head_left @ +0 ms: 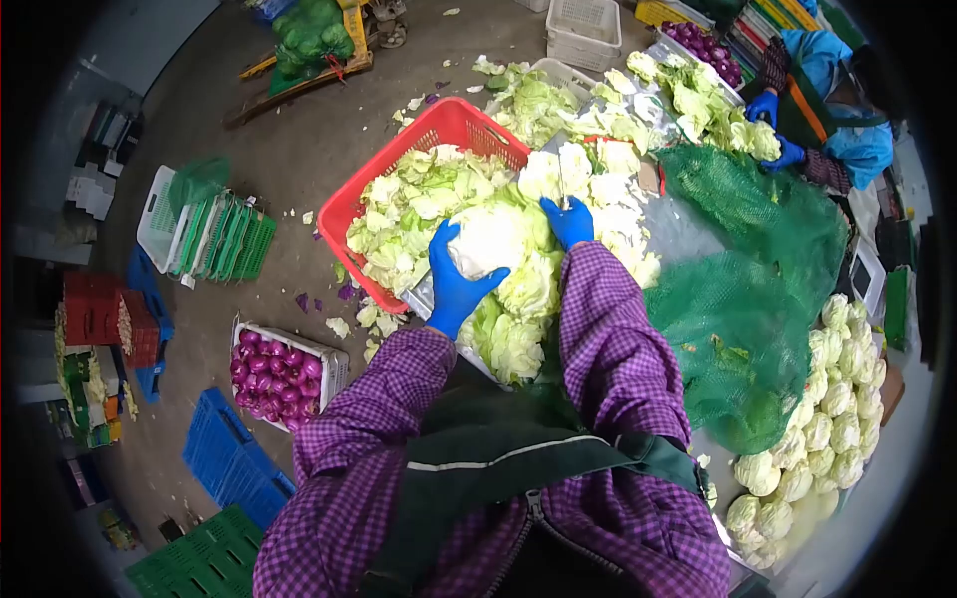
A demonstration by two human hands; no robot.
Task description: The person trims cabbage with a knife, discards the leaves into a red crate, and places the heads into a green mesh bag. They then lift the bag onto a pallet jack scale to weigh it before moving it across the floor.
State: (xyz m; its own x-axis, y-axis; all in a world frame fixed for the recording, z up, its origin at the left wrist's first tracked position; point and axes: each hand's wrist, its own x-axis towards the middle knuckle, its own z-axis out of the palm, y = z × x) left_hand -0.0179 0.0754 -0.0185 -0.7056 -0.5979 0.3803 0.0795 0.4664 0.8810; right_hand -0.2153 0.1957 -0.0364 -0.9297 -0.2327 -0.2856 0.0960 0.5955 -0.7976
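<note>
My left hand [460,285], in a blue glove, has its fingers spread round the lower left side of a pale cabbage [488,240]. Right of that cabbage, my right hand [568,221], also gloved in blue, is closed with its fingertips at a thin upright object, perhaps a blade, beside cut cabbage pieces [539,176]. A red crate [344,204] full of loose green leaves stands just beyond my left hand. More leafy cabbage [508,344] lies below the held one, near my body.
Green netting [748,289] spreads over the table at right, beside rows of trimmed cabbages [837,399]. A co-worker's gloved hands [786,151] handle leaves at upper right. On the floor at left stands a crate of purple onions [277,377].
</note>
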